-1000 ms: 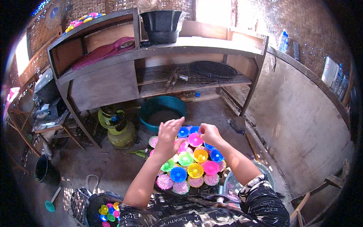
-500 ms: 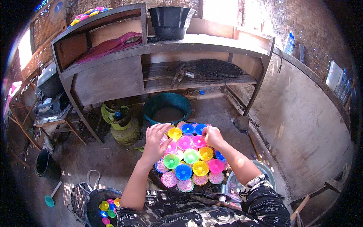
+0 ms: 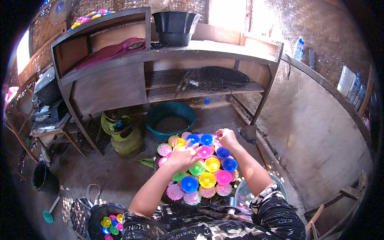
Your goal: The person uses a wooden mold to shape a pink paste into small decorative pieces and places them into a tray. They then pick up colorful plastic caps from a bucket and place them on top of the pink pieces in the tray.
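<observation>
A cluster of small fluted plastic cups lies in front of me, among them a yellow cup (image 3: 207, 180), a blue cup (image 3: 189, 184) and a pink cup (image 3: 224, 177). Several, such as the front-left filled cup (image 3: 175, 192), hold pale pink shreds; the brighter coloured ones sit on top. My left hand (image 3: 185, 157) hovers over the cluster's left middle, fingers spread, covering some cups. At the far right edge, my right hand (image 3: 227, 139) has its fingers pinched together beside a blue cup (image 3: 207, 139); anything between them is too small to make out.
A dark container (image 3: 100, 220) with loose coloured cups stands at lower left. Beyond the cluster are a teal basin (image 3: 150, 125), a green gas cylinder (image 3: 127, 143) and a wooden shelf (image 3: 108, 92). A pale basin (image 3: 282, 188) is by my right forearm.
My left hand has moved right and lower over the cups, with its fingers spreading. My right hand has shifted slightly off the cups toward the far right edge. The whole view has shifted a little.
</observation>
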A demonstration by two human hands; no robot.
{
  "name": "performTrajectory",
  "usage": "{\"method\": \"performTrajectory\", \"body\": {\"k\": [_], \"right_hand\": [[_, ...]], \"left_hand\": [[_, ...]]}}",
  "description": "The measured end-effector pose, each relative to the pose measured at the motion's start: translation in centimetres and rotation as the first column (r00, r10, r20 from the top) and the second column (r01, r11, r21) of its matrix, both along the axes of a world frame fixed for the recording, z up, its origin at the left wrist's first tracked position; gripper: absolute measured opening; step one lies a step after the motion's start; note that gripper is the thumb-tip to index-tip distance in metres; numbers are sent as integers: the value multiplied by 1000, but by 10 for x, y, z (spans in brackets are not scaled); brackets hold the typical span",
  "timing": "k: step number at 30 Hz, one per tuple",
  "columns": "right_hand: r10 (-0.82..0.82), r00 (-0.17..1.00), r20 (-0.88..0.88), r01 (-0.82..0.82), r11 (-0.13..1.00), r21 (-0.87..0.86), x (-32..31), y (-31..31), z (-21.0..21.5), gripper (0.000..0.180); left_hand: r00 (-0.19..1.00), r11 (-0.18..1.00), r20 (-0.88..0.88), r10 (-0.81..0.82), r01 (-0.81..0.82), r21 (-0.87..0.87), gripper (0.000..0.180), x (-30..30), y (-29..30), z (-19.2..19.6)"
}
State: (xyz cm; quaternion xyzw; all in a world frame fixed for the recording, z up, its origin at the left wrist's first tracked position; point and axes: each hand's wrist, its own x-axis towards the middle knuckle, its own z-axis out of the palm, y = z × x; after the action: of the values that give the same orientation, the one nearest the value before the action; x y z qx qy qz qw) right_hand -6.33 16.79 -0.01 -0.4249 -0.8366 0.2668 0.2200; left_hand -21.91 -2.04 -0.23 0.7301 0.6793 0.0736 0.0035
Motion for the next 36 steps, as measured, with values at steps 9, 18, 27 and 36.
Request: {"method": "performTrajectory", "body": {"k": [9,18,27,36], "right_hand": [[12,999,-50,-12,1000,6,-21,5,-24,23],[4,1000,3,-5,998,67,-28,4,-22,21],[328,912,247,-393,871,294,-53,-29,7,61],[426,771,474,-496,868,27,-81,-31,15,71]], "left_hand": [[998,997,58,-16,20,-68,54,-2,-8,-7],[994,997,78,80,-79,-8,48,-16,-19,1],[873,891,201,445,-455,3,70,-55,5,0],[854,903,294,429,-397,-163,96,-62,12,-5]]}}
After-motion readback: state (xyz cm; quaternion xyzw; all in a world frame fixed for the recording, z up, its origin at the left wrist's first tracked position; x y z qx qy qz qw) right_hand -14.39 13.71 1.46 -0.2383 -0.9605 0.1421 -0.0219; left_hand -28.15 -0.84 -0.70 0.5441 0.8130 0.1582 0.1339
